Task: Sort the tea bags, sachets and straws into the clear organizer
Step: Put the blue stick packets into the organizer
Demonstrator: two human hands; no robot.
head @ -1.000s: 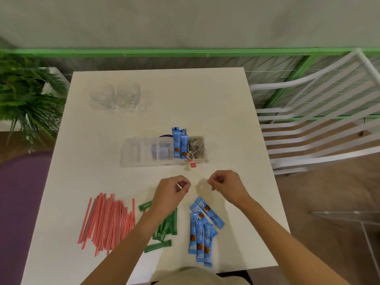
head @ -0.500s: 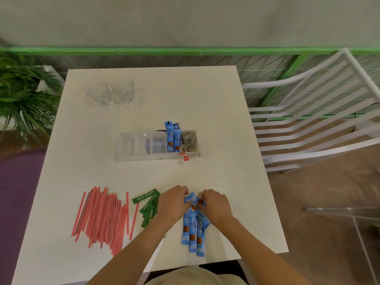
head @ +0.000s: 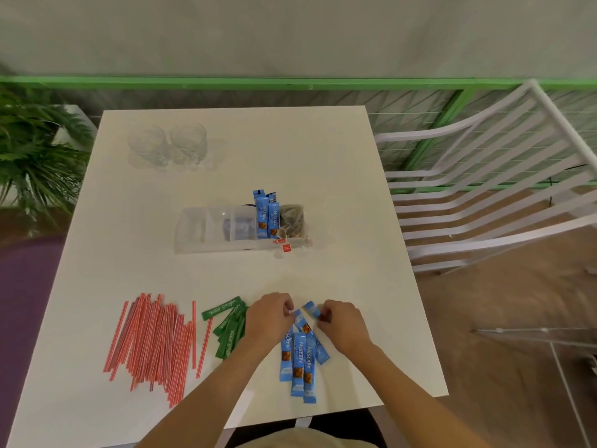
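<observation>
Centrally, near the front edge of the worktop (head: 290, 156), a fan of loose blue sachets (head: 302, 360) is shown lying flat, printed side up. Their far ends are being gathered from both sides. The left hand (head: 269, 318) is curled, fingertips pinched at the top of one sachet. The right hand (head: 342, 321) is curled too, pinching the end of a sachet that lies at an angle across the others.

Just to the left of the left hand, partly hidden by the wrist, a small heap of green sachets (head: 231, 328) is seen. Further left, a loose bundle of red straws (head: 155, 341) is spread out.

Well beyond, at mid-worktop, the clear organizer (head: 206, 231) is placed crosswise. Tea bags (head: 292, 219) are packed into its right-end compartment, with a red tag (head: 286, 248) hanging over the front wall. Sorted blue sachets (head: 267, 215) stand upright in the next compartment. What the left compartments hold cannot be made out.

The step in hand is judged to be the blue sachets, partly done; green sachets and straws are untouched. Next, the pinched sachets would need to be squared into a stack, lifted, carried forward and stood on end beside those already sorted.

Two glasses (head: 171, 147) stand at the far left corner.
</observation>
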